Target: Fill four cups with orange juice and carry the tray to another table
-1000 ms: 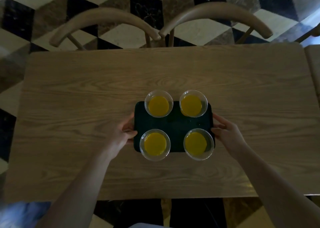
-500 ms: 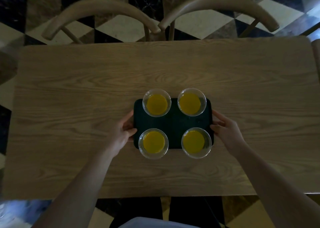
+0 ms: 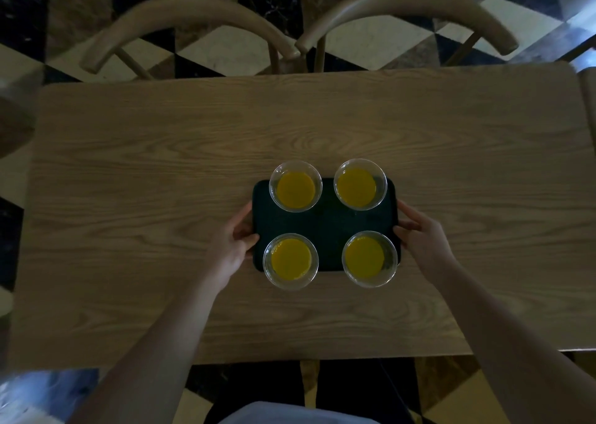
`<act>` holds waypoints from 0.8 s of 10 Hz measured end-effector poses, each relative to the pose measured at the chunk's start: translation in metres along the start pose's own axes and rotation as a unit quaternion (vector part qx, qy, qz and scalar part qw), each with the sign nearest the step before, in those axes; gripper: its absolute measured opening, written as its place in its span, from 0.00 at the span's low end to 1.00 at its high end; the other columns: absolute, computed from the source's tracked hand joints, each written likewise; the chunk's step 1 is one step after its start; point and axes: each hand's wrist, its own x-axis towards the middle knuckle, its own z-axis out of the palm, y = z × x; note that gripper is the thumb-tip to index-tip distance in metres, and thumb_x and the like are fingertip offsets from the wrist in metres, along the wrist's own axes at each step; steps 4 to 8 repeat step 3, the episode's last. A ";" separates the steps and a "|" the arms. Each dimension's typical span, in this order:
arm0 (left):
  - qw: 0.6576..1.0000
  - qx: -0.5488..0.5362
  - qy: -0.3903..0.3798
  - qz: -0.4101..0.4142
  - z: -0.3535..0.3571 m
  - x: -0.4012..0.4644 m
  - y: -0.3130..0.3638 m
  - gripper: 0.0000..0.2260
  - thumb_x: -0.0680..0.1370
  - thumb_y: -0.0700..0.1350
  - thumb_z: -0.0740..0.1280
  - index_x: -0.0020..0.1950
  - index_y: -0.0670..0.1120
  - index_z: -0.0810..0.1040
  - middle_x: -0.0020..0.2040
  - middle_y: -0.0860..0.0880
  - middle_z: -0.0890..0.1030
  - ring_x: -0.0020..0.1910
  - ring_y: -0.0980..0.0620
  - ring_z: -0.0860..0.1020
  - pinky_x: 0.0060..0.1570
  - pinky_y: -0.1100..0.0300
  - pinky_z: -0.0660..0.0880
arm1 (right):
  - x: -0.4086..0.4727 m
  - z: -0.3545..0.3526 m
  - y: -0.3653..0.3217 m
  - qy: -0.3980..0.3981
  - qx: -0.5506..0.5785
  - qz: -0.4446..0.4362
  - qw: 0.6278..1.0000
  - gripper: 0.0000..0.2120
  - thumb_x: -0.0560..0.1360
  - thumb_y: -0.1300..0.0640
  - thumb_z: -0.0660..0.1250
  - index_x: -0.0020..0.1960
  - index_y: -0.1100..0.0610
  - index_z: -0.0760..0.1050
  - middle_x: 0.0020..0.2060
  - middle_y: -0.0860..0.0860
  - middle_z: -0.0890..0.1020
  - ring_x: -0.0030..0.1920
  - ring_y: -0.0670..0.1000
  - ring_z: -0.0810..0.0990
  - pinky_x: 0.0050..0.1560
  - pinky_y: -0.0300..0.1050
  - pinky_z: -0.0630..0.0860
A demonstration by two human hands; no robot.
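Both hands [image 3: 233, 246] [image 3: 425, 234] grip the dark tray [image 3: 327, 230] bearing four filled cups [image 3: 295, 186].

Worn on the head, looking steeply down and forward over a table [image 3: 161, 198], close above, chairs [image 3: 193, 14] beyond.

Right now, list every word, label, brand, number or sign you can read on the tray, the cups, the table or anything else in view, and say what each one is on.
None: no readable text anywhere in this view.
Dark tray: plain, no print visible.
Four clear cups of orange juice: no labels or marks show.
Wooden table: wood grain only.
Chairs and tiled floor: no signs.
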 end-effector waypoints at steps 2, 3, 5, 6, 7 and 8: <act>1.000 0.026 -0.004 -0.009 -0.002 -0.004 0.010 0.33 0.79 0.27 0.66 0.79 0.53 0.68 0.59 0.41 0.81 0.58 0.42 0.81 0.57 0.39 0.81 | -0.003 0.003 -0.009 0.020 -0.043 -0.004 0.999 0.34 0.73 0.74 0.63 0.67 0.41 0.75 0.41 0.42 0.88 0.43 0.43 0.86 0.38 0.35 0.80; 0.990 0.139 -0.021 -0.002 -0.001 -0.011 0.027 0.33 0.80 0.31 0.67 0.81 0.52 0.64 0.61 0.42 0.80 0.54 0.44 0.82 0.52 0.44 0.83 | -0.008 0.006 -0.022 0.034 -0.111 0.009 0.993 0.28 0.73 0.72 0.63 0.68 0.50 0.78 0.47 0.46 0.86 0.49 0.50 0.85 0.51 0.49 0.83; 0.990 0.139 -0.021 -0.002 -0.001 -0.011 0.027 0.33 0.80 0.31 0.67 0.81 0.52 0.64 0.61 0.42 0.80 0.54 0.44 0.82 0.52 0.44 0.83 | -0.008 0.006 -0.022 0.034 -0.111 0.009 0.993 0.28 0.73 0.72 0.63 0.68 0.50 0.78 0.47 0.46 0.86 0.49 0.50 0.85 0.51 0.49 0.83; 0.990 0.139 -0.021 -0.002 -0.001 -0.011 0.027 0.33 0.80 0.31 0.67 0.81 0.52 0.64 0.61 0.42 0.80 0.54 0.44 0.82 0.52 0.44 0.83 | -0.008 0.006 -0.022 0.034 -0.111 0.009 0.993 0.28 0.73 0.72 0.63 0.68 0.50 0.78 0.47 0.46 0.86 0.49 0.50 0.85 0.51 0.49 0.83; 0.990 0.139 -0.021 -0.002 -0.001 -0.011 0.027 0.33 0.80 0.31 0.67 0.81 0.52 0.64 0.61 0.42 0.80 0.54 0.44 0.82 0.52 0.44 0.83 | -0.008 0.006 -0.022 0.034 -0.111 0.009 0.993 0.28 0.73 0.72 0.63 0.68 0.50 0.78 0.47 0.46 0.86 0.49 0.50 0.85 0.51 0.49 0.83; 0.990 0.139 -0.021 -0.002 -0.001 -0.011 0.027 0.33 0.80 0.31 0.67 0.81 0.52 0.64 0.61 0.42 0.80 0.54 0.44 0.82 0.52 0.44 0.83 | -0.008 0.006 -0.022 0.034 -0.111 0.009 0.993 0.28 0.73 0.72 0.63 0.68 0.50 0.78 0.47 0.46 0.86 0.49 0.50 0.85 0.51 0.49 0.83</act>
